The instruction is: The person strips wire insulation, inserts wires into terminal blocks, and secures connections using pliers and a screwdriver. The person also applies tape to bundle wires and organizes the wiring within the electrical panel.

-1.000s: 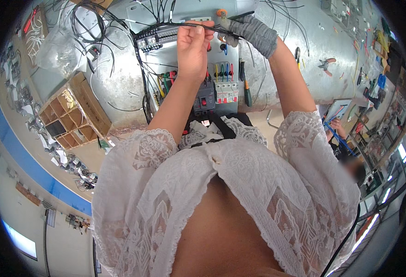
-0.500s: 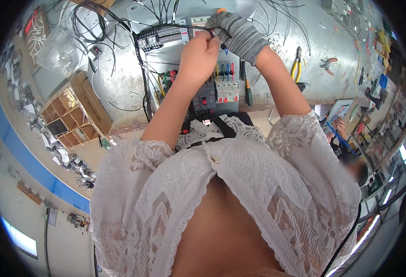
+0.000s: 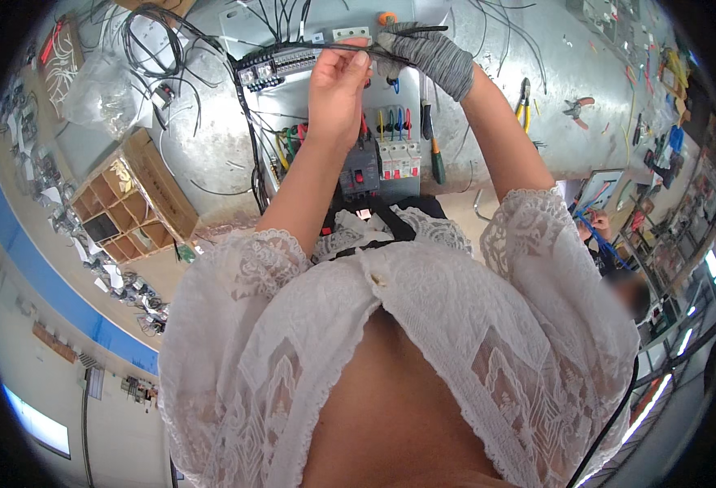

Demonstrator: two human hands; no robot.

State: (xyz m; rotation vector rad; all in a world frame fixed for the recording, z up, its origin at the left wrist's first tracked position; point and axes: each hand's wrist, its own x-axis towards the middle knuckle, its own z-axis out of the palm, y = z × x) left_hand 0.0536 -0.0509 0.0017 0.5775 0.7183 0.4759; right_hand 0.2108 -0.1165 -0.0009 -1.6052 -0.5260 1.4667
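My bare left hand point(image 3: 338, 91) pinches a black wire bundle point(image 3: 317, 46) between thumb and fingers, above the far part of the wiring panel point(image 3: 331, 104). Close to its right, my right hand point(image 3: 433, 58), in a grey knitted glove, is closed around the same wires. Black ends stick out past the glove. Below the hands, the panel carries a large black circuit breaker point(image 3: 360, 175) and a row of white breakers point(image 3: 399, 154) with red switches. A terminal strip point(image 3: 293, 63) lies to the left of my left hand. The palm side of the glove is hidden.
Right of the panel lie a green-and-orange screwdriver point(image 3: 438, 163), yellow-handled pliers point(image 3: 523, 110) and red-handled cutters point(image 3: 579, 111). A divided wooden box point(image 3: 150, 183), a clear plastic bag point(image 3: 102, 98) and a coil of black cable point(image 3: 154, 41) are on the left. A co-worker's hand point(image 3: 597, 220) shows at the right.
My right hand has shifted slightly right, and black wire ends now show across the glove. My left hand has moved a little left and its fingers are raised along the bundle.
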